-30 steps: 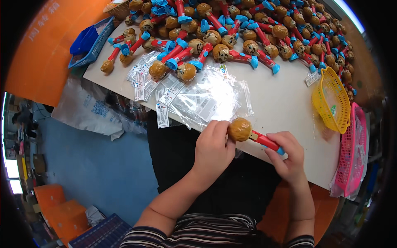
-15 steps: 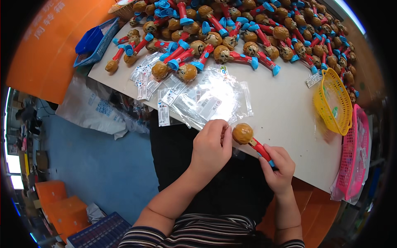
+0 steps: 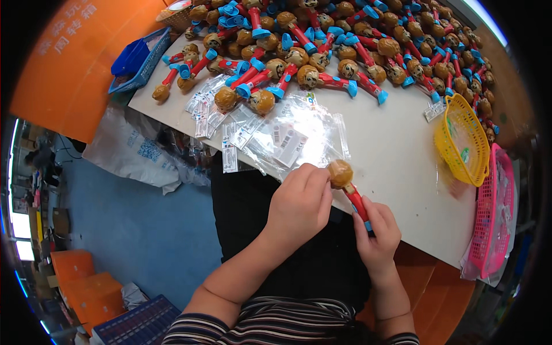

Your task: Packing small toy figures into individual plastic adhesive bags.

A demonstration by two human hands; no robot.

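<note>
A toy with a round brown head and a red stick handle (image 3: 353, 198) is held over the table's near edge, its head tilted up and away. My right hand (image 3: 378, 234) grips the blue lower end of that handle between thumb and fingers. At the left side of the brown head, my left hand (image 3: 300, 198) is closed in a pinch, its fingertips touching or almost touching the head. Whatever the pinch holds is hidden behind the fingers. Just beyond my left hand lie clear plastic bags (image 3: 299, 135) and printed paper labels (image 3: 230, 156).
A big heap of similar toys (image 3: 345, 69) covers the far side of the table (image 3: 397, 167). To the right stand a yellow basket (image 3: 464, 141) and a pink basket (image 3: 489, 215). A blue basket (image 3: 144, 66) sits at the far left edge, above a white sack (image 3: 135, 152).
The toy's head has come up against my left fingertips. My right hand has shifted slightly left and tilted the handle more upright. My left hand has moved a little to the right.
</note>
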